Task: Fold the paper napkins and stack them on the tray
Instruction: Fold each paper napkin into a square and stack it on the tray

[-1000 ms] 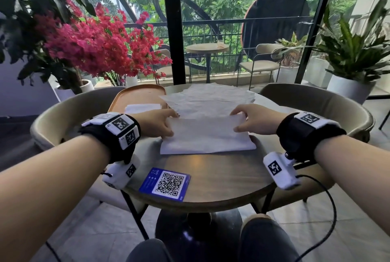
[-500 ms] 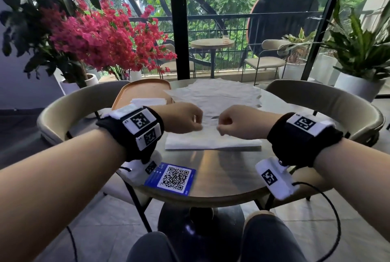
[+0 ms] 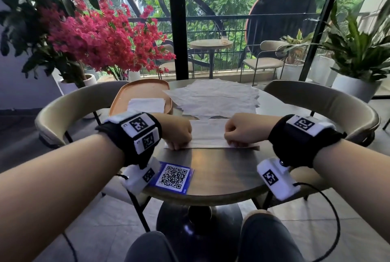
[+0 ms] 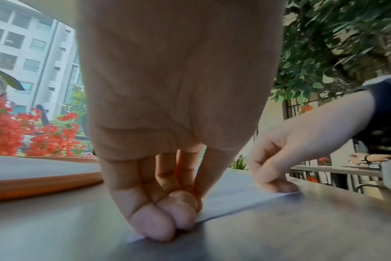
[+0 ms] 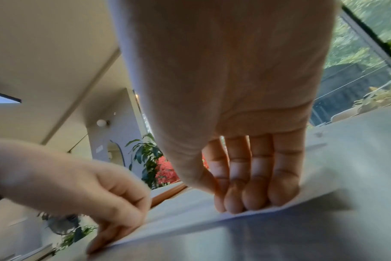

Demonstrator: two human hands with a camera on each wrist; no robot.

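Both hands — left hand (image 3: pixel 178 130), right hand (image 3: pixel 242 129) — pinching folded napkin (image 3: pixel 207 135) edge, blue QR-code card (image 3: pixel 174 177) nearby, text unreadable

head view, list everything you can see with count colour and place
napkin being folded: one, white, table's near middle, under both hands
unfolded napkins: a pile, white, far side of table
folded napkin: at least one, white, on the tray
tray: one, orange-brown, far left of table
table: one, round, dark brown, centre
QR card: one, blue and white, near left table edge
chairs: two, beige, either side of table
flowers: one bush, pink-red, far left
left hand: one, pinching napkin's near left edge
right hand: one, fingers curled on napkin's near right edge
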